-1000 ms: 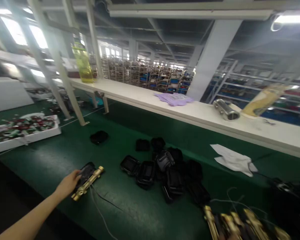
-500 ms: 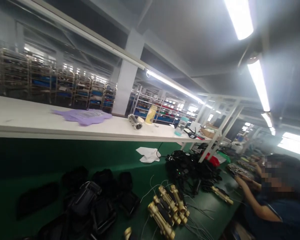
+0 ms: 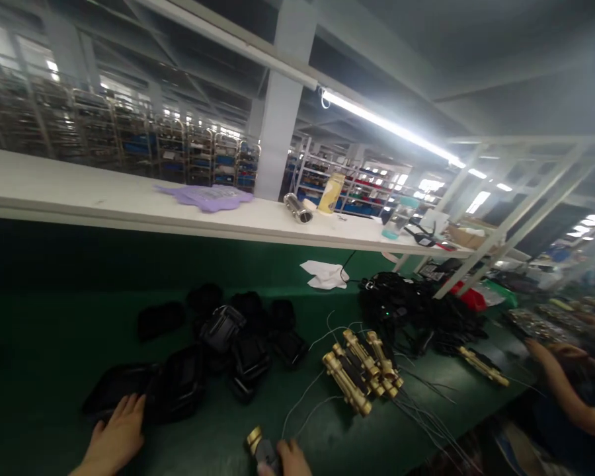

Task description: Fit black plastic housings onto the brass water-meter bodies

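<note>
At the lower left, my left hand (image 3: 115, 437) lies with fingers stretched out against the near edge of a black case-like piece (image 3: 121, 387). At the bottom centre, my right hand (image 3: 294, 459) has its thumb and fingers around a dark grey part with a brass-coloured end (image 3: 256, 439); its lower portion is cut off by the frame edge. To the right of that hand lies a pile of brass-coloured fittings with dark middles (image 3: 348, 383), thin grey wires trailing from it. Several more black pieces (image 3: 250, 354) are heaped between the hands, further back.
A white shelf (image 3: 258, 223) crosses above the green bench (image 3: 317, 436), carrying a purple bag (image 3: 213, 197), a metal cylinder (image 3: 297, 209) and bottles. A tangle of black cables (image 3: 401, 304) sits at the back right. A co-worker's arm (image 3: 568, 396) reaches in at far right.
The view has swung right and down, so bench items appear higher in the frame. Both my hands have come into view, the right one on the brass-ended grey part.
</note>
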Demonstrator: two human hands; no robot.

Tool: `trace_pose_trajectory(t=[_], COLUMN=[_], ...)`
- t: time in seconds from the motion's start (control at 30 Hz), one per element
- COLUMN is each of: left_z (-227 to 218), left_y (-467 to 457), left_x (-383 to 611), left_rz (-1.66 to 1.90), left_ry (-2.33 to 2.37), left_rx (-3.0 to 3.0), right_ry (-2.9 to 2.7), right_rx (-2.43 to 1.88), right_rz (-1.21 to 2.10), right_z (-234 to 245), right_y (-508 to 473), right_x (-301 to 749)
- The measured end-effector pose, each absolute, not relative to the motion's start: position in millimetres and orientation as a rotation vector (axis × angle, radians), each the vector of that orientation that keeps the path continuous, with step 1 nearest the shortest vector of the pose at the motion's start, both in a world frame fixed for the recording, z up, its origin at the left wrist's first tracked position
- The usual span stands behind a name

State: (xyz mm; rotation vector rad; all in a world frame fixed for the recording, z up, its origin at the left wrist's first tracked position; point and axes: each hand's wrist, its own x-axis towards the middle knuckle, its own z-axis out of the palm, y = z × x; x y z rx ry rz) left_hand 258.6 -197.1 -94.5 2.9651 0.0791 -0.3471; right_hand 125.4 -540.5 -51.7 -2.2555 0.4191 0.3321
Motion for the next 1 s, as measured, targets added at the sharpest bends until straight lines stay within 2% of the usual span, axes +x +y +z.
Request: trace_pose_trajectory(t=[0.13, 0.27, 0.47, 0.57, 0.73, 1.0], left_z=[-75.8, -63.7, -23.5, 7.1, 35.1, 38.1], left_y=[-190.4, -180.3, -175.2, -194.3, -238.6, -299.3], left_x=[233.0, 220.0, 211.7, 200.3, 178.1, 155.8], left_rz=[-0.313, -0.166, -0.070, -0.027, -0.297, -0.578], left_ry=[-0.015, 0.061, 0.498, 0.512, 0.628, 0.434], left_rx=[3.107, 2.947, 2.152, 1.603, 1.106, 0.974], right_ry=[0.309, 0.382, 0.482, 0.531, 0.532, 0.478], right_rx=[-2.097, -1.963, -2.055, -1.824, -1.233, -1.021], right_rz=[0.479, 0.666, 0.663, 0.638, 0.493, 0.225], right_z=[-63.4, -63.4, -61.0, -54.6, -30.3, 12.9], right_y=[-549.9, -547.9, -515.5, -509.2, -516.9, -519.4], right_x=[132.1, 133.4, 130.2, 127.1, 125.7, 124.6])
